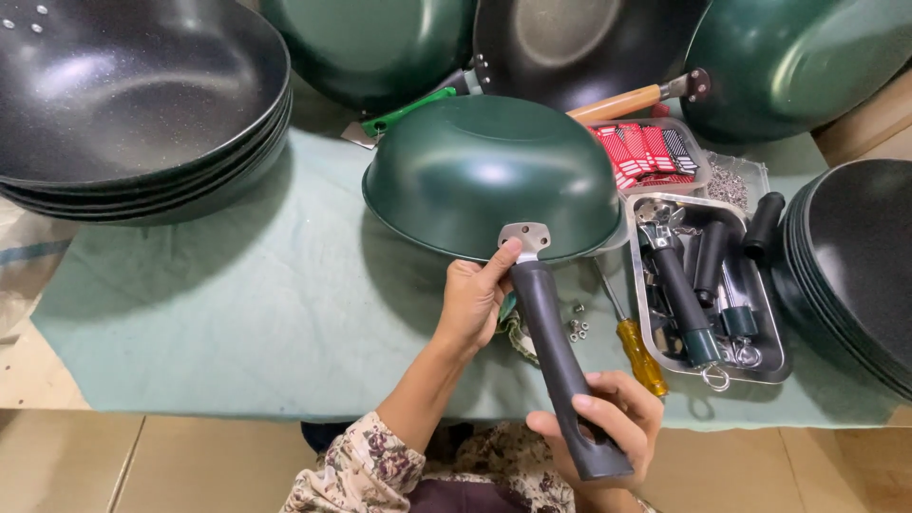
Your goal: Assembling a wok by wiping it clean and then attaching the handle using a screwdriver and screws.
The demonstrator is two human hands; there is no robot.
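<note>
My left hand (472, 302) thumb presses bracket (525, 237) | my right hand (608, 418) fingers grip one black handle (556, 351) | one green wok (489, 176) inverted

Left hand (472, 302) raised, thumb pressing upward, right hand (608, 418) low, fingers curled in a seemingly firm grip

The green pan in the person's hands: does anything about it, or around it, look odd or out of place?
Nothing looks damaged. The green pan sits upside down on the cloth, handle attached. A few small nuts lie loose beside the yellow screwdriver rather than in the metal tray.
</note>
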